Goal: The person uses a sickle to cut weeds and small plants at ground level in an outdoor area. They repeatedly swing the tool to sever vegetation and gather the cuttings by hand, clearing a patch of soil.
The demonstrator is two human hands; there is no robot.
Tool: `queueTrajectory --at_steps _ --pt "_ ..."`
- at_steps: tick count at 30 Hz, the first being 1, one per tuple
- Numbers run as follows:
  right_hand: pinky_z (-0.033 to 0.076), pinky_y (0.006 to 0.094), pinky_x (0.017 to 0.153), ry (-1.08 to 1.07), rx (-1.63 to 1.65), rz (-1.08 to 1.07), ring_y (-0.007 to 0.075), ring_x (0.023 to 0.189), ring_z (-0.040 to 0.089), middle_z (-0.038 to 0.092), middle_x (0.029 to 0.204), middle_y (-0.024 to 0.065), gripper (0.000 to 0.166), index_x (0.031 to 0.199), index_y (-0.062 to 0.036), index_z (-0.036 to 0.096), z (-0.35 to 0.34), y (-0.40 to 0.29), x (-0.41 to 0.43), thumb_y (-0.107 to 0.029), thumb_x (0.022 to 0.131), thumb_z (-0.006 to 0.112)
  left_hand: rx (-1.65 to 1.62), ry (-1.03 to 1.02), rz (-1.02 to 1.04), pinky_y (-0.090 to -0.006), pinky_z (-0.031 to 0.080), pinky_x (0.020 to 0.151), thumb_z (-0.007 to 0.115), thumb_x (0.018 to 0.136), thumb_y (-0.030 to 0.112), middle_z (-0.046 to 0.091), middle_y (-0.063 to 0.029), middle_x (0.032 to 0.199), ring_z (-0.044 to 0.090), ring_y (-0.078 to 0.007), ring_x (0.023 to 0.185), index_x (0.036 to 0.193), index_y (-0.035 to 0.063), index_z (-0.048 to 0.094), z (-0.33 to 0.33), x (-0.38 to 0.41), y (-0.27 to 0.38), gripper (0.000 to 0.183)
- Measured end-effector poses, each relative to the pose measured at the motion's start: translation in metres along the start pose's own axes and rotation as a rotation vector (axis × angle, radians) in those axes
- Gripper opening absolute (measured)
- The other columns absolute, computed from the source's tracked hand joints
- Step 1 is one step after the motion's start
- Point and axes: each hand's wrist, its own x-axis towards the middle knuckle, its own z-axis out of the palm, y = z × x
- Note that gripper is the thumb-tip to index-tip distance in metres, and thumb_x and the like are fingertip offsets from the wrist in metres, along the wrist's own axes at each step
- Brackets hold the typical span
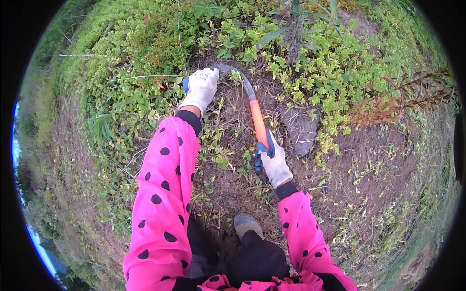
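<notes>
A sickle with a curved grey blade [245, 82] and an orange handle [257, 120] lies across the middle of the view. My right hand [273, 158], in a white glove with a blue palm, is closed around the lower end of the handle. The blade arcs up and to the left, its tip end reaching my left hand [202, 83], gloved the same way. The left fingers are turned away and hidden, so whether they hold stems or touch the blade cannot be told. Low green weeds [145, 94] grow around the left hand, and cut or flattened stems [233, 123] lie inside the curve.
A grey stone [301, 131] sits right of the handle. A tall leafy stalk [295, 36] stands ahead, and a dried brown plant [393, 105] leans in from the right. My shoe [247, 223] is on bare soil below. Thin dry twigs [127, 171] lie at the left.
</notes>
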Motion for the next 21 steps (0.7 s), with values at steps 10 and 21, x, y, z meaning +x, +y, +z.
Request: queueTrajectory --at_steps 10,21 --pt "0.047 0.0239 0.048 -0.12 0.205 0.13 0.0066 0.053 0.051 0.058 0.075 0.0033 0.061 0.142 -0.0134 0.026 -0.011 0.001 -0.089 -0.001 0.086 0.047 -0.222 -0.108 -0.2 -0.0417 0.046 0.082 0.066 0.074 0.022 0.056 -0.015 0.109 0.056 -0.0321 0.097 0.12 0.0091 0.05 -0.007 -0.169 -0.011 0.051" --pt "0.045 0.0244 0.046 -0.214 0.057 0.145 0.0077 0.053 0.048 0.053 0.07 0.0004 0.059 0.141 -0.0159 0.029 0.017 -0.052 0.019 -0.003 0.087 0.049 0.083 -0.238 -0.281 -0.0384 0.045 0.084 0.06 0.074 0.019 0.055 -0.0184 0.115 0.055 -0.0314 0.106 0.126 -0.0003 0.043 -0.014 -0.021 -0.051 0.058"
